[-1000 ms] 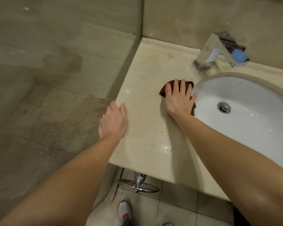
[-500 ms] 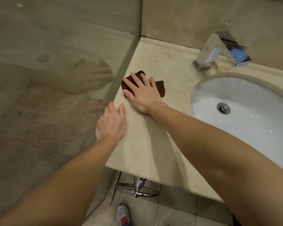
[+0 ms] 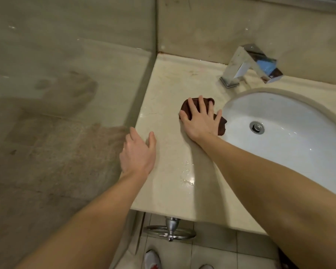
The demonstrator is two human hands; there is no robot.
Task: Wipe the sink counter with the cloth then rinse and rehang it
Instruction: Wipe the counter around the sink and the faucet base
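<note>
Currently, right hand (image 3: 201,121) lies flat on dark-red cloth (image 3: 188,105), fingers spread, pressing it to bench (image 3: 163,90) beside sink (image 3: 291,113). Left hand (image 3: 138,152) rests open at bench's left edge, w/ nothing held.

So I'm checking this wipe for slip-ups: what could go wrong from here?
The cloth under the right hand already overlaps the sink rim, so it may slide into the basin. A water patch nearer the front edge could get missed. The left hand braces at the counter edge, which may be slippery when wet.
</note>
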